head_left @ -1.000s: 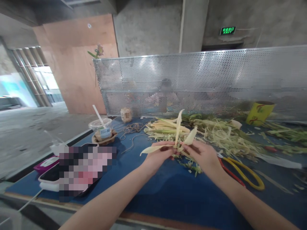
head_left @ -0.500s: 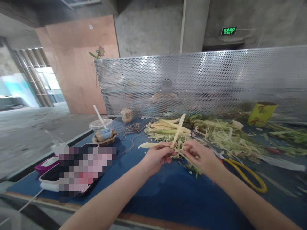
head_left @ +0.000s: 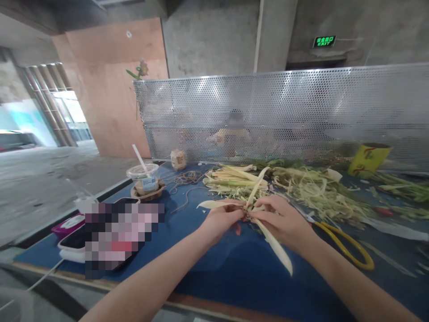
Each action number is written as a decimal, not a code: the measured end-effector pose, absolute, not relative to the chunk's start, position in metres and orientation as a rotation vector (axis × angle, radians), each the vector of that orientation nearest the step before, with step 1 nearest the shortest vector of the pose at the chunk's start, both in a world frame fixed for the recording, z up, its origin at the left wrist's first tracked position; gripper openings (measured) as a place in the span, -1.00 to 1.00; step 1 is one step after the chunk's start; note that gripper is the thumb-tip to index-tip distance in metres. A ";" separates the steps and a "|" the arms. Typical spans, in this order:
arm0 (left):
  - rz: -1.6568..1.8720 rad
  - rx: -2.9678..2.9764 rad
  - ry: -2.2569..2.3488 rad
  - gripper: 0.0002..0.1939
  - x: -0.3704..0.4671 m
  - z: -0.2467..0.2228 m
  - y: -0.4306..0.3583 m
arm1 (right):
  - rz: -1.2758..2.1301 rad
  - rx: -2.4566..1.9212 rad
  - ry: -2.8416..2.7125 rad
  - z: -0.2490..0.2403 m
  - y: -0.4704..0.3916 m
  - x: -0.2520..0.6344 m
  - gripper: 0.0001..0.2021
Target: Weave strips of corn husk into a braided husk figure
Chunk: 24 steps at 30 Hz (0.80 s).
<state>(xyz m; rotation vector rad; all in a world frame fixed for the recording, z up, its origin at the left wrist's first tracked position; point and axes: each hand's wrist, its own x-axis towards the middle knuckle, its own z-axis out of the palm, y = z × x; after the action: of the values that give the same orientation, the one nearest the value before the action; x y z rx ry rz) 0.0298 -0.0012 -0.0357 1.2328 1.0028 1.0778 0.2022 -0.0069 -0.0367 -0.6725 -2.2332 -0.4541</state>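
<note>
Over the blue tabletop, my left hand (head_left: 225, 219) and my right hand (head_left: 280, 220) meet, both closed with fingertips pinching pale leaf strips that look like husk, joined at a small centre. One strip (head_left: 208, 204) sticks out leftward past my left hand. Another strip (head_left: 258, 183) rises up and away between the hands. A third strip (head_left: 275, 248) hangs toward me below my right hand. The fingers partly hide where the strips meet. Beside my right forearm lie scissors with yellow handles (head_left: 346, 246), their blades partly hidden.
Behind my hands lies a stack of pale strips (head_left: 234, 176), with shredded fibre (head_left: 311, 192) to its right. A yellow can (head_left: 370, 158), tangled twine (head_left: 187, 178) and a drink cup (head_left: 145, 179) stand or lie around. A perforated metal screen (head_left: 208, 116) borders the back; a person sits beyond.
A strip now extends below my right hand toward me, where it was mostly covered before. My hands remain together at the joined strips. The view has shifted slightly.
</note>
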 end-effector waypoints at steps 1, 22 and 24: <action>1.072 1.269 0.998 -0.87 0.030 -0.036 -0.001 | -0.397 -0.673 -2.200 -0.037 -0.006 0.202 -0.83; 1.027 1.230 0.818 -0.72 0.035 -0.030 -0.010 | 0.071 -1.047 -1.802 -0.045 -0.002 0.192 -0.84; 1.023 1.235 0.814 -0.68 0.035 -0.030 -0.010 | -0.114 -0.985 -1.867 -0.045 -0.005 0.191 -0.83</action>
<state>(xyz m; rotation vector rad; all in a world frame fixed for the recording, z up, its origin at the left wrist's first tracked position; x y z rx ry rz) 0.0347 -0.0099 -0.0301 1.2350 0.8138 1.0227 0.1912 -0.0050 -0.0454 -0.9845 -1.8674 -0.1143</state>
